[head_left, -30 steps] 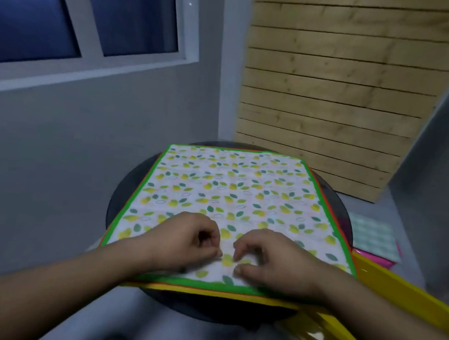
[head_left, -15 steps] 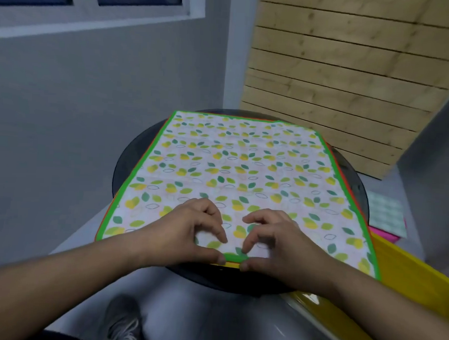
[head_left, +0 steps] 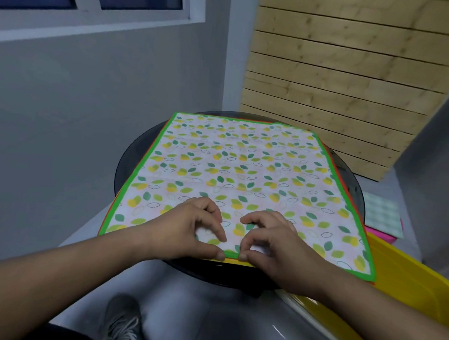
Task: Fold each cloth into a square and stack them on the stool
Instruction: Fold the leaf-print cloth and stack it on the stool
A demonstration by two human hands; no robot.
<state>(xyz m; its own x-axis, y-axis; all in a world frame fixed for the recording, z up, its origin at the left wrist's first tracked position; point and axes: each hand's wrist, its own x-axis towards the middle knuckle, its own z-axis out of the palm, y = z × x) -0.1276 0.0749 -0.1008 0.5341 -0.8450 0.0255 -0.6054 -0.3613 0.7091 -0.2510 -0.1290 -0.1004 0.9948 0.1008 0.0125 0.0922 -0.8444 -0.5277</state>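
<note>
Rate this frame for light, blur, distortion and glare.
Head view: dim, bluish light. Head view: the wide lens skews the window frame and the wooden slats. Head view: the leaf-print cloth is sharp mid-frame, the upper slats softer. Head view: only a faint sheen on the grey floor.

The cloth [head_left: 244,171] lies on the stool [head_left: 131,162]; a bin [head_left: 407,286] stands right, perhaps more cloths [head_left: 382,217] beyond it.
</note>
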